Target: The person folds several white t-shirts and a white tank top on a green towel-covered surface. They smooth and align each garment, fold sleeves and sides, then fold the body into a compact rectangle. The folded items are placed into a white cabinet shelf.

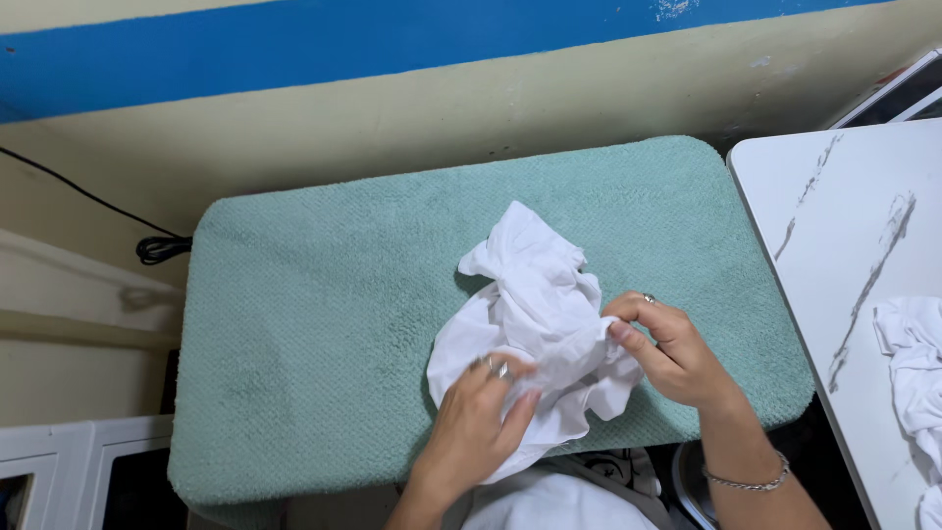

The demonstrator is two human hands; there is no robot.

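Note:
A crumpled white cloth [535,294] lies on a pale green towel-covered board [324,314], right of its middle. My left hand [481,422], with rings on two fingers, grips the cloth's near edge from below. My right hand [667,353], with a ring and a bracelet at the wrist, pinches the cloth's right side between thumb and fingers. Part of the cloth hangs over the board's near edge toward me.
A white marbled table [834,216] stands at the right with more crumpled white cloth [913,363] on it. A cream wall with a blue stripe [294,44] runs behind the board. A black cable [157,247] lies at the left, white furniture below it.

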